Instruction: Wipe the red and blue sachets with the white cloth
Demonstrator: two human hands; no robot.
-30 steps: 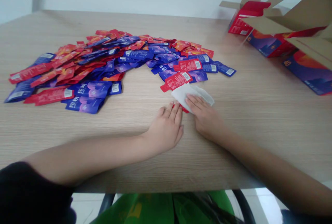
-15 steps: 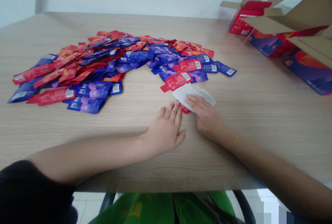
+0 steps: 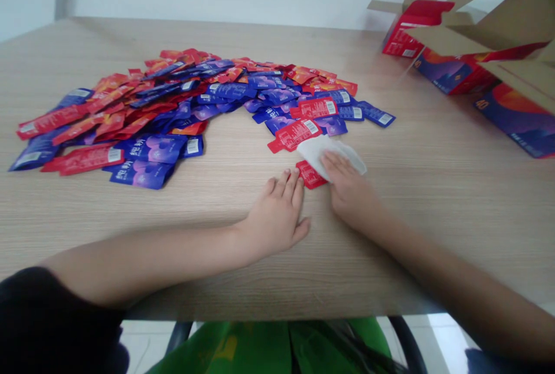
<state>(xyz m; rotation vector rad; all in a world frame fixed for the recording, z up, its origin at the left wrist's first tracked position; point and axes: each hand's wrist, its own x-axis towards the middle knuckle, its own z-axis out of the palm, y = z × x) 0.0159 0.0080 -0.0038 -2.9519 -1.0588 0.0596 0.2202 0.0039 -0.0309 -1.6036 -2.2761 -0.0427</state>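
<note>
Red sachet (image 3: 309, 175) partly under a white cloth (image 3: 313, 147)

The sachet lies flat on the worktop (image 3: 433, 189). Your left hand (image 3: 277, 212) rests with slightly spread fingers at the sachet's left edge. Your right hand (image 3: 350, 192) lies on the cloth, fingers together; whether they grip it cannot be told. Beyond lies a heap of red and blue pouches (image 3: 160, 102); far right, open cartons (image 3: 514, 117).

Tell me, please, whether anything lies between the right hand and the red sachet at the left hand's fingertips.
Yes: the white cloth, under the right hand, partly covers the red sachet. Nothing visible stands between the left hand and the sachet's exposed end.
</note>
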